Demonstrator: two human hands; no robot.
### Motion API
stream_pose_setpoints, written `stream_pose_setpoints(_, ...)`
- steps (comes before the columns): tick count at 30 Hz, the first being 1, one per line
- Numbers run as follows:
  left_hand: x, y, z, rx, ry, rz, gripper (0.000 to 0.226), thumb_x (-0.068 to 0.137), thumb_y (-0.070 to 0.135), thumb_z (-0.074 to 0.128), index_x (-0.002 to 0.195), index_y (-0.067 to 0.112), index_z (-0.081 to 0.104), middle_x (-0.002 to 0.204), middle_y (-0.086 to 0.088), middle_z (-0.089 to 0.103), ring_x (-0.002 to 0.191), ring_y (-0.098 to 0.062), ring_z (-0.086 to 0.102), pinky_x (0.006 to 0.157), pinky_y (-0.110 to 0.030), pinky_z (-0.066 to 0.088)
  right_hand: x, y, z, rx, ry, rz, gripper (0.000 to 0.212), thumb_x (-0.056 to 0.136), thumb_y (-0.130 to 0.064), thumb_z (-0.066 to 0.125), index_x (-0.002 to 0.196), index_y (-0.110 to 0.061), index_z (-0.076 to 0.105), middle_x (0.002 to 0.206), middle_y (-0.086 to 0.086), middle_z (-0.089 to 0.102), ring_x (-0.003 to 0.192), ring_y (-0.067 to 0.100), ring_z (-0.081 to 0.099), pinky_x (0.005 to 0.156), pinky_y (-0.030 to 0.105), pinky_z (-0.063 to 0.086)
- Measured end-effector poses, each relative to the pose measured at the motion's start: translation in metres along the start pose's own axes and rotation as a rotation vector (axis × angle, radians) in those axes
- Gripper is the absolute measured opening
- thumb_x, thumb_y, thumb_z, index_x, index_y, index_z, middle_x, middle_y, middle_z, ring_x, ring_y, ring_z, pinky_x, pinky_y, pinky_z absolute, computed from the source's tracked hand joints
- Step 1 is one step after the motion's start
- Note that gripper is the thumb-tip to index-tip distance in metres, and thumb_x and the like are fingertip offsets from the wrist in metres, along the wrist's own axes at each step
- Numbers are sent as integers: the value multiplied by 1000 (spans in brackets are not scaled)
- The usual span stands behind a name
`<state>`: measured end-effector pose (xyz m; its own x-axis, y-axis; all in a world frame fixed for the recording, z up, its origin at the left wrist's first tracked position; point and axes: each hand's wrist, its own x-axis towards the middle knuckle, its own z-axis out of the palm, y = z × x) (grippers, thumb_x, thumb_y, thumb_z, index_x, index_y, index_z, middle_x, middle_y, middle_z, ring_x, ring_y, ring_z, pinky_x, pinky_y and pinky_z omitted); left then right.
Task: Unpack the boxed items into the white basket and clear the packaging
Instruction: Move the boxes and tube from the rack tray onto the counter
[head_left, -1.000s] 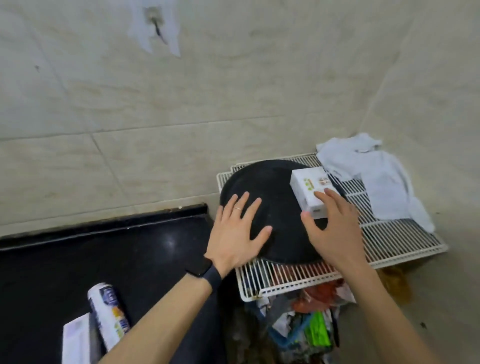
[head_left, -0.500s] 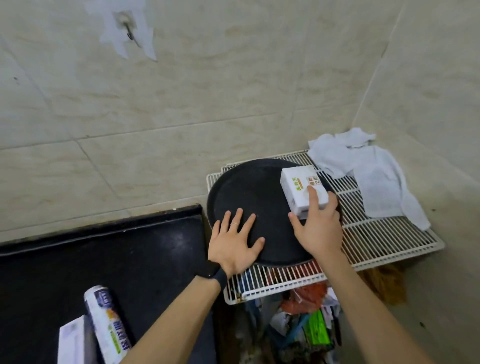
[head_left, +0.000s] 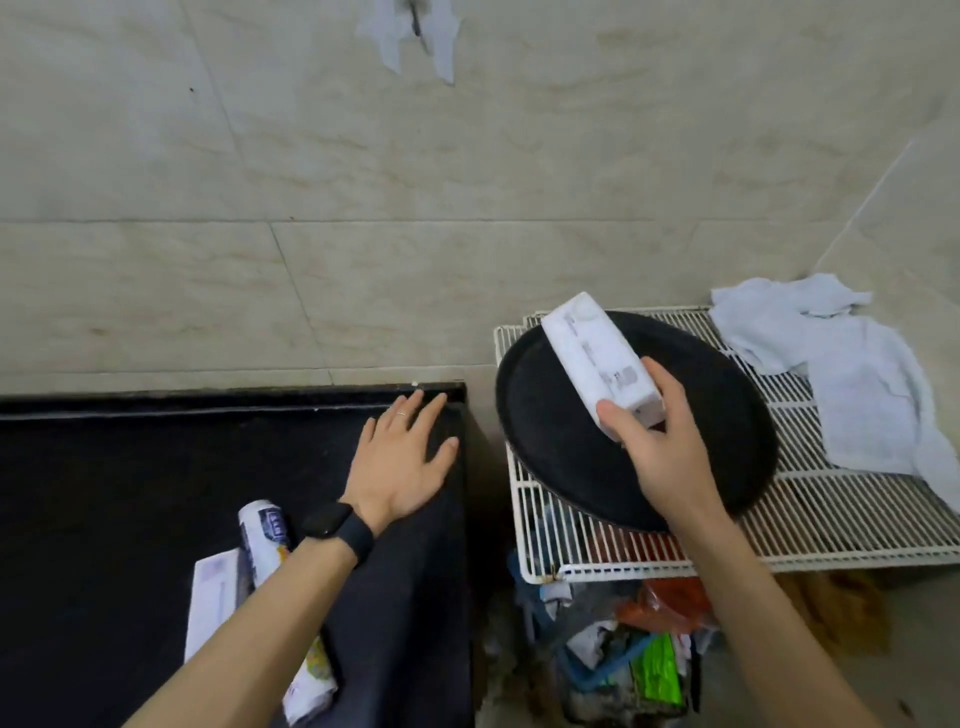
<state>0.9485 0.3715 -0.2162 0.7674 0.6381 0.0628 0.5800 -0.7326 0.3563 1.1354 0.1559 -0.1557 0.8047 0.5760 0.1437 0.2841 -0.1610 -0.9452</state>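
Above black tray (head_left: 571, 447), tilted white box (head_left: 597, 358)

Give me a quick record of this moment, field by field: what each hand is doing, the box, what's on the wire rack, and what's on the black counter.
right hand: right hand grips the white box at its near end
box: lifted and tilted above the black round tray, flaps look closed
left hand: left hand open, fingers spread, flat over the black counter, holding nothing
wire rack: white wire rack carries the tray and a white cloth
counter: a printed tube and a flat white package
under rack: bin of mixed rubbish
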Motion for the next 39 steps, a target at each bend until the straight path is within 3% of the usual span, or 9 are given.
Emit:
stream_pose_setpoints(6, -96, -131, 16, 14, -45, -394, 64, 98, 48, 47, 154, 23, 31, 160, -14, 30, 147, -31, 25, 118, -46, 24, -79, -7, 116, 434, -489, 361, 69, 68, -54, 79, 131, -54, 53, 129, -22, 64, 116, 5, 65, 84, 26, 59)
stream_pose_setpoints(10, -159, -183, 36, 46, -155, -569, 66, 97, 50, 45, 155, 25, 27, 161, -16, 25, 147, -33, 24, 117, -47, 26, -129, 23, 187, 230, -647, 446, 82, 64, -55, 79, 139, -43, 49, 131, -16, 62, 116, 2, 62, 98, 38, 56)
stream_pose_setpoints(12, -184, -198, 47, 38, -218, -632, 69, 96, 51, 44, 156, 26, 21, 164, -16, 15, 148, -35, 19, 118, -48, 23, -146, 39, 213, 84, -677, 433, 78, 61, -56, 77, 133, -46, 50, 130, -14, 63, 117, 3, 61, 99, 35, 53)
stream_pose_setpoints(14, -203, -210, 56, 33, -264, -666, 70, 97, 50, 43, 157, 26, 17, 165, -15, 6, 149, -38, 16, 118, -49, 22, -157, 55, 234, -82, -693, 405, 75, 60, -58, 74, 130, -50, 48, 130, -11, 59, 114, 6, 62, 90, 24, 52)
stream_pose_setpoints(18, -224, -226, 67, -57, -311, -659, 70, 100, 44, 42, 158, 28, 7, 167, -6, -5, 148, -34, 20, 117, -49, 26, -168, 82, 260, -387, -669, 392, 90, 63, -67, 63, 143, -62, 23, 141, -5, 34, 112, 22, 60, 87, 33, 46)
stream_pose_setpoints(21, -230, -230, 71, -152, -285, -622, 69, 101, 41, 41, 159, 28, 5, 167, -2, -8, 143, -31, 32, 113, -45, 33, -172, 97, 274, -535, -617, 228, 94, 78, -59, 67, 152, -55, 10, 150, 3, 24, 118, 32, 58, 91, 35, 48)
stream_pose_setpoints(25, -232, -232, 73, -157, -272, -591, 70, 102, 43, 39, 159, 27, 1, 166, -1, -14, 139, -31, 37, 111, -42, 35, -179, 111, 287, -649, -540, 31, 97, 87, -42, 72, 160, -37, 9, 153, 11, 17, 128, 38, 44, 100, 46, 48)
stream_pose_setpoints(33, -235, -233, 75, -135, -264, -582, 72, 101, 49, 37, 158, 29, -2, 165, 3, -17, 131, -29, 44, 106, -42, 43, -208, 136, 297, -862, -517, 22, 97, 87, -48, 68, 158, -41, 3, 158, 14, 13, 129, 42, 43, 98, 51, 52)
stream_pose_setpoints(39, -239, -237, 83, -124, -228, -548, 73, 100, 53, 34, 158, 31, -5, 165, 4, -17, 130, -28, 45, 104, -40, 45, -203, 130, 310, -1034, -474, -64, 82, 88, -65, 43, 157, -23, 29, 166, 16, 17, 152, 37, 18, 118, 58, 27)
